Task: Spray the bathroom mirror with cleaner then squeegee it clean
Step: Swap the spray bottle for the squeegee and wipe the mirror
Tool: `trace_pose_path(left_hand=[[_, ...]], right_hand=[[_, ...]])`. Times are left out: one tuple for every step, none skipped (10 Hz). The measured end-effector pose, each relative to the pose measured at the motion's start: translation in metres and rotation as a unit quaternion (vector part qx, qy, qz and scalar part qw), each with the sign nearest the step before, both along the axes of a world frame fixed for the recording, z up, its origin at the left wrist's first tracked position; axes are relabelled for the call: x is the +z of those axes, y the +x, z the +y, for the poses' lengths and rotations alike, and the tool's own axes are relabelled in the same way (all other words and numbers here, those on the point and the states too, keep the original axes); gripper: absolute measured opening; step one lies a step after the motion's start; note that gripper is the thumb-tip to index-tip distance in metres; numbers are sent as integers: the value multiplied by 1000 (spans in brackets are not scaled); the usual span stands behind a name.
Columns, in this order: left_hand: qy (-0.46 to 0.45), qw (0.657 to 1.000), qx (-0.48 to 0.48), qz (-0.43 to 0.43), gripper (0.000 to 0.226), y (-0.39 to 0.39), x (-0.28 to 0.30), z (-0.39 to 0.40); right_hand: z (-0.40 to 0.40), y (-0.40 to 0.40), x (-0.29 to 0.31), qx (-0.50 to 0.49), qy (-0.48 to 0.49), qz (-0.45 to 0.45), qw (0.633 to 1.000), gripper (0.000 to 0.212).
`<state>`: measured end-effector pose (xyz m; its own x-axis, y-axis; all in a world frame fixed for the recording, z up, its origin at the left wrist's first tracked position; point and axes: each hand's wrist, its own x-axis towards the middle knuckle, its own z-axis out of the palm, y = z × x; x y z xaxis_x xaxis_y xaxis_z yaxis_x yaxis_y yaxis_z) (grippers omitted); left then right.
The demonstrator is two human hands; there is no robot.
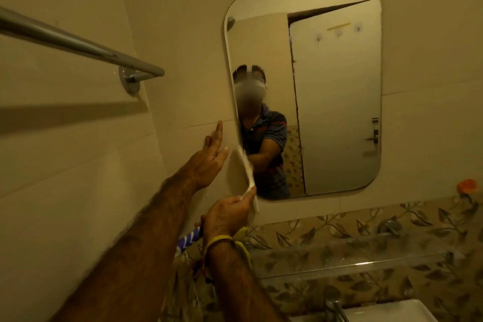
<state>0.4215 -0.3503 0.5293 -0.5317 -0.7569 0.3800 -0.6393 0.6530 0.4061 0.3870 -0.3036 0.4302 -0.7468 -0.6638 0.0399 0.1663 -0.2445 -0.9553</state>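
Observation:
The rounded mirror (339,99) hangs on the tiled wall and reflects a person and a door. My right hand (227,214) grips a squeegee by its blue-and-white handle (190,238). The squeegee's pale blade (247,172) stands nearly upright along the mirror's lower left edge. My left hand (211,154) is raised just left of the mirror, fingers straight and pointing up by the wall tile. I cannot tell whether it touches the wall. No spray bottle is in view.
A metal towel bar (78,44) juts out from the wall at the upper left. Below the mirror run a glass shelf (366,264), a wall tap (389,226), a faucet (337,308) and the white sink (379,311). An orange object (466,185) sits at the right.

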Motion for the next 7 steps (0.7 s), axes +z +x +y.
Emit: trace_pose_path(left_hand=[[-2, 999, -11, 33, 62, 0, 2, 8], [-9, 998, 5, 60, 60, 8, 5, 14], [-6, 992, 1, 128, 58, 17, 8, 16], [-19, 976, 3, 215, 58, 17, 8, 18], [-48, 966, 10, 253, 59, 9, 10, 19], [-45, 971, 4, 235, 58, -1, 8, 16], [-31, 982, 1, 189, 59, -10, -9, 13]], right_hand=[[12, 1, 3, -12, 3, 71, 997, 48], [29, -6, 8, -88, 8, 138, 986, 46], [65, -18, 24, -77, -4, 241, 967, 50], [77, -48, 45, -90, 30, 403, 910, 57], [71, -77, 62, -110, 58, 529, 840, 65], [66, -99, 56, -123, 113, 605, 778, 70], [66, -108, 25, -119, 130, 626, 760, 74]])
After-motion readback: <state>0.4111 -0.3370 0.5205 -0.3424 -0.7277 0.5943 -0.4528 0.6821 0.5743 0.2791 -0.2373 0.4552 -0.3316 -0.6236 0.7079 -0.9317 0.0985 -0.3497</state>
